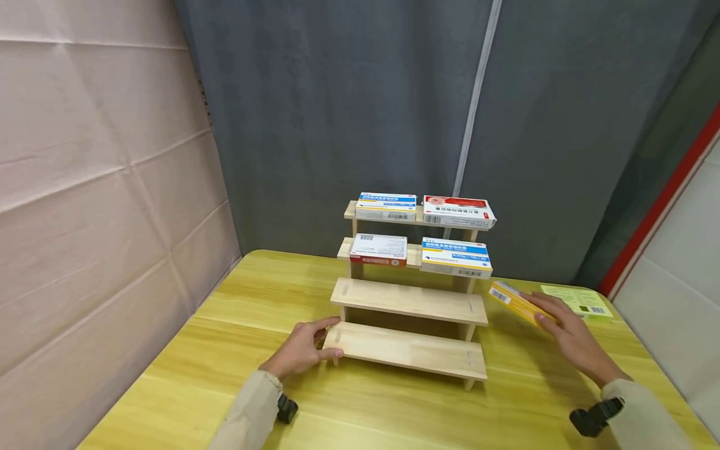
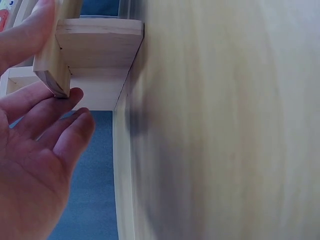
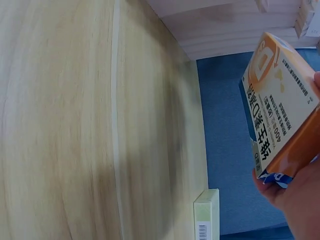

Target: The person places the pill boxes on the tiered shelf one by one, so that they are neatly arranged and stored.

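Note:
My left hand [image 1: 300,350] grips the left end of the bottom step of a four-step wooden display rack [image 1: 405,347]. In the left wrist view, the thumb lies on one side of the board and the fingers [image 2: 65,117] on the other. Off the rack's right side, my right hand [image 1: 570,334] holds an orange-and-white vitamin D medicine box [image 1: 520,302] in the air, tilted. The box's printed front [image 3: 280,97] shows in the right wrist view. Both lower steps are bare.
The top step carries a blue-and-white box [image 1: 386,206] and a red-and-white box [image 1: 458,211]. A white-and-red box [image 1: 379,249] and another blue-and-white box [image 1: 456,257] are one step down. A pale green box [image 1: 579,301] lies at the table's back right, near a grey curtain [image 1: 337,125].

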Demonstrator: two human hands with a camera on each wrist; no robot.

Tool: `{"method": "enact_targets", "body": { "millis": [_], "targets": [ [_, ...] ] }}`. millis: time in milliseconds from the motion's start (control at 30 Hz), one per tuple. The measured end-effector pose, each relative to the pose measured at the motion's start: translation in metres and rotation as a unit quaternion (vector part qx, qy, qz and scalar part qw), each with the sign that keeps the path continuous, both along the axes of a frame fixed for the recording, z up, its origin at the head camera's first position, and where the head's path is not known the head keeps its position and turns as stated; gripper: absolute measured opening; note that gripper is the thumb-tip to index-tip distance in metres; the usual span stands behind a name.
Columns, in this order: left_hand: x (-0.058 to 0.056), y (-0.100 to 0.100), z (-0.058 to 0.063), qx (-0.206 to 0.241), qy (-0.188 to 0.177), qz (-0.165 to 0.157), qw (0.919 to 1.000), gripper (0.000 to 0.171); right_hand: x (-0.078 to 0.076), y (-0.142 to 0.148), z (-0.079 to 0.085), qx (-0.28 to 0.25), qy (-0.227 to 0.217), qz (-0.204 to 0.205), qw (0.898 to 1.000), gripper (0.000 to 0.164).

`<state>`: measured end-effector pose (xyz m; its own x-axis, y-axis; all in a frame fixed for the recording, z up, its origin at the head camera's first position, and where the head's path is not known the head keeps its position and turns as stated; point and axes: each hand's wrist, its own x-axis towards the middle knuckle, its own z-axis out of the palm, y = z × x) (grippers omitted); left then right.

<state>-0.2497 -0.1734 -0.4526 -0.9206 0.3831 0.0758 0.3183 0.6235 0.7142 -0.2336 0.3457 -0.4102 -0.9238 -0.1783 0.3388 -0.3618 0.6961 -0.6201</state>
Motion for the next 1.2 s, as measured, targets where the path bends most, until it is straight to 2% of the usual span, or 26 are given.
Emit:
{"method": "enact_targets", "body": {
  "millis": [200, 433, 633, 1200],
  "targets": [
    [0.001, -0.001, -0.001, 0.012, -0.006, -0.005, 0.9999, 0.073, 0.007, 0.006, 0.005, -0.010, 0.009, 0.012, 1.000, 0.042],
    [-0.001, -0.002, -0.002, 0.010, -0.001, -0.003, 0.9999, 0.073, 0.012, 0.007, 0.012, 0.017, 0.041, 0.007, 0.999, 0.037],
    [0.000, -0.002, -0.003, 0.013, 0.001, -0.003, 0.9999, 0.072, 0.015, 0.006, 0.014, 0.001, 0.054, 0.023, 0.998, 0.035],
    [-0.002, -0.001, -0.002, 0.015, -0.002, 0.002, 0.9999, 0.073, 0.022, 0.000, 0.025, 0.003, 0.039, 0.033, 0.999, 0.036]
  ]
}}
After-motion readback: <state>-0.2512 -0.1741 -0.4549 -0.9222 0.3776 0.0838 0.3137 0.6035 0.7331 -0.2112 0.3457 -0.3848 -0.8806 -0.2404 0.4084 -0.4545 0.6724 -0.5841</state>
